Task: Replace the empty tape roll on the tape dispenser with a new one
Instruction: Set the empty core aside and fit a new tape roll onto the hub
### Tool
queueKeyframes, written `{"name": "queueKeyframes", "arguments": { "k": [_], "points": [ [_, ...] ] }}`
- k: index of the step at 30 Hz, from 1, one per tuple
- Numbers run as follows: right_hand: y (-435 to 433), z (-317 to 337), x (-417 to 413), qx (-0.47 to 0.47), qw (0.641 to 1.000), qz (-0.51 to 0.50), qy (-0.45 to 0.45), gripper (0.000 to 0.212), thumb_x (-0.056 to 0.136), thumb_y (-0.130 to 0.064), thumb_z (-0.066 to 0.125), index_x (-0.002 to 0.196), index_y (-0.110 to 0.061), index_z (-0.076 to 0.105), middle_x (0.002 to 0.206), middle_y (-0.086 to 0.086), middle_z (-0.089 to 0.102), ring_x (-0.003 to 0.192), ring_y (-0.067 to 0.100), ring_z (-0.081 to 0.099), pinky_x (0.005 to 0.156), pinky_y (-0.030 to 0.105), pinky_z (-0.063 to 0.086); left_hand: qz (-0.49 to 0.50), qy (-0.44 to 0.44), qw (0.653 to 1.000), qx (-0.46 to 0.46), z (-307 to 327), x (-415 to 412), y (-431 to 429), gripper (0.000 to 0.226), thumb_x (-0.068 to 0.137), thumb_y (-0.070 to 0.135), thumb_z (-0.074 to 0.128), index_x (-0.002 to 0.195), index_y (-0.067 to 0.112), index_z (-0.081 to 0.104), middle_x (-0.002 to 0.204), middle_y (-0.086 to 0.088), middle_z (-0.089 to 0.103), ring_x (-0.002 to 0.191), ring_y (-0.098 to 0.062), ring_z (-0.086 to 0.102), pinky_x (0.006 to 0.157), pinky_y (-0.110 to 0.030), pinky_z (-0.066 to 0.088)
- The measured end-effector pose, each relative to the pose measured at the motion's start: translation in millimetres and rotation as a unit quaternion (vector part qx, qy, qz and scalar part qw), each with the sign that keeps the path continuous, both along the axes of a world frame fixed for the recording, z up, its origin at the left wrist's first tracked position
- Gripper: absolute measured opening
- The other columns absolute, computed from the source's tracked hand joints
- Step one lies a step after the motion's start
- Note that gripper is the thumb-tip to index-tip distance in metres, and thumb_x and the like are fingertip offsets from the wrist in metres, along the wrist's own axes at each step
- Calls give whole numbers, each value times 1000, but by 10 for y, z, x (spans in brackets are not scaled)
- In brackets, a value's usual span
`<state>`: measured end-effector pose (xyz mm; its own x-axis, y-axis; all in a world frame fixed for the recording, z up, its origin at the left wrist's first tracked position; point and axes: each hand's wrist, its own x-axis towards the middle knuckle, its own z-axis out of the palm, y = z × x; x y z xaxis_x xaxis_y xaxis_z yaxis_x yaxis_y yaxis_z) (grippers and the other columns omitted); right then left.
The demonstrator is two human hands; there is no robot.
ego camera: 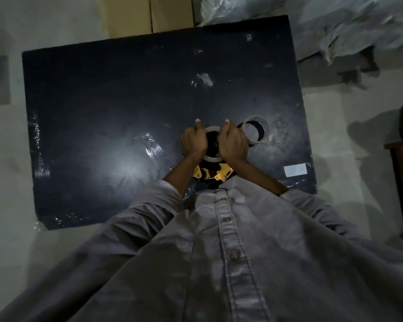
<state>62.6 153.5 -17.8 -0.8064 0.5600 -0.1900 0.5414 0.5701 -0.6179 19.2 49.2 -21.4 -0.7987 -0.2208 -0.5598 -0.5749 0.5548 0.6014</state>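
Currently the left hand [194,142] curls closed around the left edge of a tape roll [212,156] on the dark mat [102,112], and the right hand [233,143] clamps the roll's right edge, thumbs raised, just above the yellow tape dispenser [211,173] near the person's shirt. To seat or free the roll well, both hands should probably press evenly, keeping it square to the hub. Just right, another roll [256,132], apparently bare core, lies flat and untouched.

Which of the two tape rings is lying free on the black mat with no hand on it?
The ring on the right, beside the right hand. The other ring is gripped between both hands, left hand included, above the yellow dispenser.
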Motion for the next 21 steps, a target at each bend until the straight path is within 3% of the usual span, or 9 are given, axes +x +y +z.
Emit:
{"name": "queueKeyframes", "arguments": {
  "k": [3,6,9,15,21],
  "points": [
    [-5,-57,16,20,1000,0,10,55,117,-41,26,102,-9,68,94,18,76,89,38,73,71,41,47,-3,20,1000,-11,26,32,14,70,118,49,32,107,1,81,113,-24,78,112,-40,69,100,-44,50],
    [-5,-71,47,37,999,9,23,46,118,-34,31,101,-9,66,89,17,74,84,37,71,67,35,39,-4,28,999,-15,8,70,15,66,118,45,31,113,3,82,119,-25,77,120,-43,67,108,-50,48],
    [20,-80,16,46,998,10,31,47,117,-34,32,100,-8,67,90,18,75,84,38,72,66,36,39,-4,21,1000,-5,53,55,29,65,119,44,31,113,4,80,120,-24,77,117,-42,68,104,-50,51],
    [47,-111,11,32,999,16,11,44,118,-33,33,104,-8,67,94,17,75,89,37,72,70,35,36,-2,17,1000,18,57,71,40,59,120,43,31,94,11,72,103,-16,73,107,-39,69,94,-47,53],
    [78,-105,-26,11,1000,10,-19,43,116,-34,32,103,-11,66,103,14,76,98,36,70,76,36,36,-2,12,1000,4,108,75,84,61,121,41,29,116,1,74,116,-15,71,104,-27,61,86,-35,37]
  ]
}}
